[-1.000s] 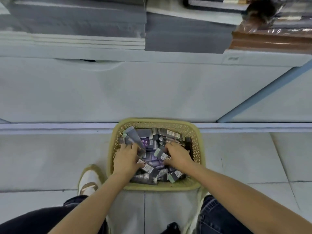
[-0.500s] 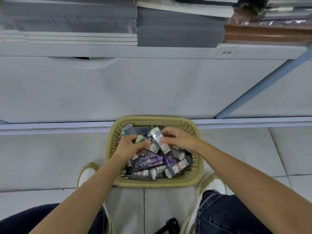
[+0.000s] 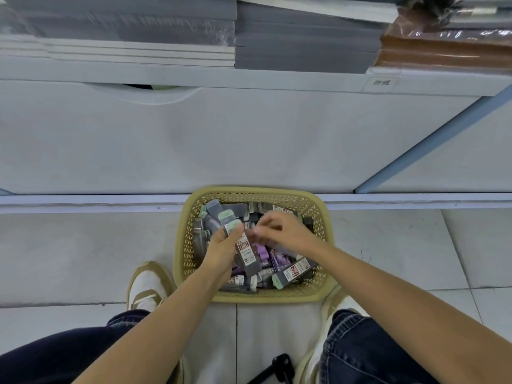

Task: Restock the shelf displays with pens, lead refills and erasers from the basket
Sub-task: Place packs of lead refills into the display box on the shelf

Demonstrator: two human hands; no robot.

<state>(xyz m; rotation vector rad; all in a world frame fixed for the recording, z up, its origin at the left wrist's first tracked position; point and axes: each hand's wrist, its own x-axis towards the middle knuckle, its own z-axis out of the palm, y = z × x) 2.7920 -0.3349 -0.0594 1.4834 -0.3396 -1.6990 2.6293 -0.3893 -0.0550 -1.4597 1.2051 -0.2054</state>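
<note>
From the head camera, a yellow lattice basket (image 3: 318,296) sat on the tiled floor (image 3: 83,245) at six o'clock of the frame's centre, pushed close to the base of a white shelf unit (image 3: 249,139). It was crammed with lead refill cases (image 3: 293,273), dark tubes with pale green or purple caps and red-and-white labels, lying every way up.

The left hand (image 3: 221,249) hung over the nine o'clock side of the basket, fingers curled shut round a fanned bunch of refill cases (image 3: 225,220) whose capped ends pointed toward eleven o'clock; one labelled case stuck out below the thumb toward five o'clock. Holding them bundled this way probably let the person gather several before standing up to the displays.

The right hand (image 3: 282,231) hovered near the basket's middle, just at three o'clock of the left, its fingers half closed and blurred; whether they pinched a case I could not tell. It seemed placed to feed another case into the left hand's bunch.

Shoes (image 3: 146,284) flanked the basket at seven and five o'clock, so the person was crouched over it. At twelve o'clock, the shelf carried stacked grey notebooks (image 3: 304,42) and brown wrapped packs (image 3: 443,48); no pen or eraser display was in sight, so restocking itself looked yet to begin.
</note>
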